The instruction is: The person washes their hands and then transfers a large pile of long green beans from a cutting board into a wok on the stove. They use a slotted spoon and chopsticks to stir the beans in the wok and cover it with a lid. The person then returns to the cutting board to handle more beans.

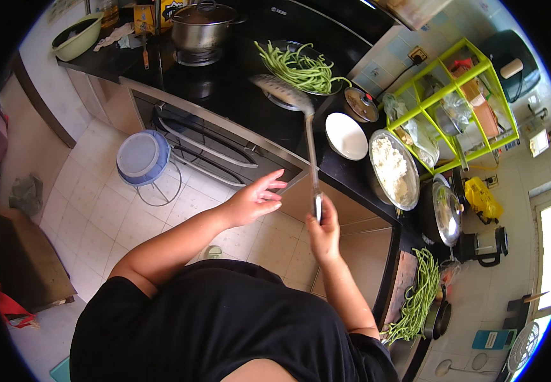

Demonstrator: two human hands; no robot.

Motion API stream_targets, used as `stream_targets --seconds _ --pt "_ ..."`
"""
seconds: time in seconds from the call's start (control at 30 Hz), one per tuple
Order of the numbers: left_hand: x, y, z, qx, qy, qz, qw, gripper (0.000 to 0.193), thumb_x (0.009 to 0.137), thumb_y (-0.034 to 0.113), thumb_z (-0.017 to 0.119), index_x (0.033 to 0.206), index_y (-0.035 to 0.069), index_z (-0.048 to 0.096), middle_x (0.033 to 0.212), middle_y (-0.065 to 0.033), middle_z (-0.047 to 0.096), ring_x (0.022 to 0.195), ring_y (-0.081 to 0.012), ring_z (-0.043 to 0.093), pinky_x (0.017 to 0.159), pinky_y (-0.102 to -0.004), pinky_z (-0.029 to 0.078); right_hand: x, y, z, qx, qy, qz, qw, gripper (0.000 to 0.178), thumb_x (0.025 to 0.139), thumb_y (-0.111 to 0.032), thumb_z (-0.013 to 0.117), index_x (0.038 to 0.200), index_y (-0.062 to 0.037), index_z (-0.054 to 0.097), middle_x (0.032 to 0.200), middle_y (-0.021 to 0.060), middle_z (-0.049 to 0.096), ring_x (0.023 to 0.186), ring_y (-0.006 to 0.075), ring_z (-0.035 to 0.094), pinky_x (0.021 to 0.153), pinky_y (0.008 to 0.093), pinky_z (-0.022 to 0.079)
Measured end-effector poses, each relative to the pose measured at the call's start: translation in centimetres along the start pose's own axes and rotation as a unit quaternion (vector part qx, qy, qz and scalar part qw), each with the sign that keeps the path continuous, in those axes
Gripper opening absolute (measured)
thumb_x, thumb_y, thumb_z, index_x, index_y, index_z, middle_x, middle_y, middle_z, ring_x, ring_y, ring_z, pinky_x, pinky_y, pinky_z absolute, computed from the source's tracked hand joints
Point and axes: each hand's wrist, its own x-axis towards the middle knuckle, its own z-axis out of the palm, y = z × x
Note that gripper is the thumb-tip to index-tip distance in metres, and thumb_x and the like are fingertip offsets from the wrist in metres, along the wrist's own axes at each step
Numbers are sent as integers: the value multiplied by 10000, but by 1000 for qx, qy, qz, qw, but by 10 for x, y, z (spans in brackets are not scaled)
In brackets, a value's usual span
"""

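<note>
My right hand [324,230] is wrapped round the handle end of a long metal skimmer [312,143]. The skimmer's perforated head [283,90] is tilted and lies over the near side of a heap of long green beans [301,69]; whether it touches them I cannot tell. Those beans fill a dark pan on the black stove, some hanging past its rim. My left hand [254,200] is held out in the air to the left of the handle, its fingers apart and nothing in them.
A lidded steel pot [203,33] stands on the left burner. Right of the pan are a white bowl [346,135], a glass lid [361,105], a steel basin of white food [377,184] and a green rack [444,114]. More beans [420,293] lie lower right. A stool [143,157] stands on the floor.
</note>
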Motion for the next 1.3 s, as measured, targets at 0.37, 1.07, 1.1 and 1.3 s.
stream_targets --seconds 0.37,1.07,1.1,1.3 --pt "-19 -28 -86 -35 135 -100 985 379 899 73 522 1270 48 443 1144 -90 559 1038 -152 532 891 -287 425 144 -28 -51 -13 51 48 997 542 854 -17 561 1362 -79 380 787 -69 474 642 20 407 570 166 341" --pt "323 52 -145 110 246 154 950 90 891 31 538 965 -8 570 921 -50 581 825 -83 529 732 -201 417 296 30 -124 193 20 163 967 550 880 -36 514 1390 -51 309 696 -57 428 487 9 297 434 162 248" --pt "326 52 -140 125 257 195 938 86 894 24 527 965 -9 563 927 -55 573 817 -85 526 723 -199 414 294 28 -132 193 -7 163 968 538 877 -43 526 1379 -46 333 752 -39 488 544 23 377 490 167 319" --pt "314 40 -134 121 252 290 915 86 885 -14 485 944 -18 546 904 -88 527 720 -97 476 646 -199 392 300 -2 -133 -168 -65 -18 984 517 799 -56 641 1286 -26 469 1050 145 625 923 212 606 814 285 452"
